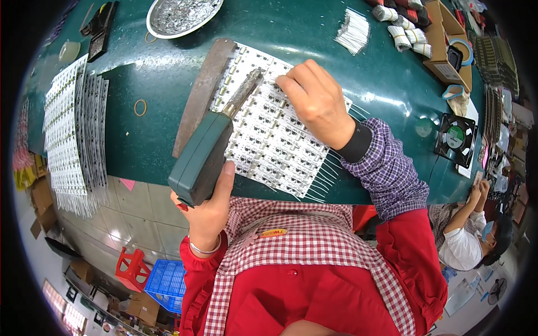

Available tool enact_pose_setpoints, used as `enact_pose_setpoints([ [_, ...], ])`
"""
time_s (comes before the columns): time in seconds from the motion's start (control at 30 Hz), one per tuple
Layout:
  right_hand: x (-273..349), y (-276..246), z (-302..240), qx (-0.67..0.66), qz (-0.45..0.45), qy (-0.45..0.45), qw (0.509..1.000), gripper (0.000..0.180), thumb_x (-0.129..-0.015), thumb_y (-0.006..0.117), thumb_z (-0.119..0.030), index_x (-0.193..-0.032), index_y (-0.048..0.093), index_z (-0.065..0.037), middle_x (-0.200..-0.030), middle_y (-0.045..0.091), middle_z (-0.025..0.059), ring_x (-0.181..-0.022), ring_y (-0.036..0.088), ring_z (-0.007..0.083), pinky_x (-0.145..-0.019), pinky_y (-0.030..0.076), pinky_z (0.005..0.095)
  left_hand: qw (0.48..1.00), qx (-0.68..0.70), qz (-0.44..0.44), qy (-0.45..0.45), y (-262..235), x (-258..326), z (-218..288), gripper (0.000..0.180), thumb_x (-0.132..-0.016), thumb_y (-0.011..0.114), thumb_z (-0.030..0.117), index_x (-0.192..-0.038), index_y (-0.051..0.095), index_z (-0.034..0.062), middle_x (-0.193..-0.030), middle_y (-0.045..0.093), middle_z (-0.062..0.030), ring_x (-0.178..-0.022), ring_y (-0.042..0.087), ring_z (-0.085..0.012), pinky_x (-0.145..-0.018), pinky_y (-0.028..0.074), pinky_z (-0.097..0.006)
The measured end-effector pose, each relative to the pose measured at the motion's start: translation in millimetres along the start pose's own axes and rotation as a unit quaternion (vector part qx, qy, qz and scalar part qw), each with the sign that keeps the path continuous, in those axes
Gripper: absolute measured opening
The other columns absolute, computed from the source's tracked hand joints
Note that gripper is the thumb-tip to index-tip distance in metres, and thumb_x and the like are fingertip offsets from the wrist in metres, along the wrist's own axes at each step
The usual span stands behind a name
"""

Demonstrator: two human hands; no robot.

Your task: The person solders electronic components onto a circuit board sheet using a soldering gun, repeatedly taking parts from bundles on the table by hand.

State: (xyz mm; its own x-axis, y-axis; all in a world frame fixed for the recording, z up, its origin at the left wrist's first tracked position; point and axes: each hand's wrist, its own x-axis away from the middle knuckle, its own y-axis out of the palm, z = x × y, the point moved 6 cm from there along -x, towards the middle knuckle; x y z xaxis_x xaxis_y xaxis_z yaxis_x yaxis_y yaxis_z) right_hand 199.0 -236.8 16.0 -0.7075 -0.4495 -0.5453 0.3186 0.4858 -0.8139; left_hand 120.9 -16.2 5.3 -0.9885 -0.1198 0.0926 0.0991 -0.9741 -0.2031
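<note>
My left hand [210, 210] is wrapped round a dark green soldering gun [202, 151]. Its metal tip [251, 78] hangs over the upper part of a white panel of small circuit boards [269, 134]. Close to that tip, my right hand [316, 98] is closed in a pinch above the panel; what sits between its fingertips is too small to make out. Thin white wires [322, 182] stick out along the panel's right and lower edges. A flat brown-grey bar [203, 92] lies against the panel's left side.
A metal bowl of scraps [182, 17] stands at the far edge. More wired panels [70, 134] are stacked at left. Bundled white wires [353, 32], a cardboard box [443, 39] and a black fan [457, 143] lie at right. A co-worker [468, 235] sits beyond.
</note>
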Motion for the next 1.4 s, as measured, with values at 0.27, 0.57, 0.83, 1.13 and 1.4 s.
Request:
enact_pose_setpoints([
  [0.27, 2.0, -5.0, -7.4, 0.009, 0.021, 0.012, 1.000, 0.020, -0.072, 0.064, -0.003, -0.092, 0.061, -0.002, -0.084, 0.053, 0.0074, -0.080, 0.054, 0.0237, -0.068, 0.047, 0.0337, 1.000, -0.001, -0.011, 0.009, -4.0, 3.7, -3.6, 0.031, -0.088, 0.069, -0.005, -0.118, 0.064, -0.0052, -0.099, 0.069, -0.0104, -0.059, 0.053, -0.0081, -0.051, 0.040, -0.023],
  [0.57, 5.5, 0.2, -3.0, -0.015, 0.007, 0.018, 1.000, 0.029, -0.068, 0.068, 0.004, -0.097, 0.065, -0.003, -0.084, 0.059, 0.0074, -0.076, 0.058, 0.0240, -0.063, 0.047, 0.0344, 0.999, 0.006, 0.012, -0.029, -2.6, 2.2, 3.4, 0.023, -0.081, 0.081, 0.004, -0.100, 0.071, -0.0038, -0.090, 0.073, -0.0088, -0.075, 0.067, -0.0131, -0.068, 0.052, -0.027],
  [0.83, 6.7, 3.2, -2.3, -0.023, 0.002, 0.018, 1.000, 0.017, -0.074, 0.063, -0.003, -0.091, 0.061, -0.004, -0.086, 0.054, 0.0066, -0.081, 0.054, 0.0233, -0.071, 0.047, 0.0340, 0.998, 0.034, -0.013, -0.051, 2.0, 2.0, 0.7, 0.016, -0.082, 0.081, 0.003, -0.095, 0.072, 0.0000, -0.091, 0.072, -0.0055, -0.075, 0.064, -0.0090, -0.068, 0.049, -0.025],
  [1.13, 6.2, 2.3, -1.0, -0.023, 0.001, 0.023, 0.999, 0.016, -0.075, 0.063, -0.004, -0.090, 0.061, -0.004, -0.085, 0.054, 0.0069, -0.081, 0.055, 0.0234, -0.071, 0.048, 0.0339, 0.993, -0.108, -0.024, 0.034, 0.3, 2.2, 3.2, 0.021, -0.080, 0.081, 0.003, -0.098, 0.071, -0.0030, -0.087, 0.073, -0.0065, -0.072, 0.065, -0.0106, -0.065, 0.050, -0.026],
  [1.4, 5.2, 2.1, -2.8, -0.021, 0.013, 0.024, 0.999, 0.015, -0.074, 0.063, -0.004, -0.090, 0.062, -0.004, -0.085, 0.054, 0.0065, -0.081, 0.055, 0.0231, -0.070, 0.047, 0.0335, 0.999, 0.005, 0.017, -0.039, -6.4, 5.0, 0.8, 0.025, -0.080, 0.081, 0.003, -0.102, 0.071, -0.0058, -0.089, 0.074, -0.0089, -0.075, 0.067, -0.0123, -0.068, 0.052, -0.027],
])
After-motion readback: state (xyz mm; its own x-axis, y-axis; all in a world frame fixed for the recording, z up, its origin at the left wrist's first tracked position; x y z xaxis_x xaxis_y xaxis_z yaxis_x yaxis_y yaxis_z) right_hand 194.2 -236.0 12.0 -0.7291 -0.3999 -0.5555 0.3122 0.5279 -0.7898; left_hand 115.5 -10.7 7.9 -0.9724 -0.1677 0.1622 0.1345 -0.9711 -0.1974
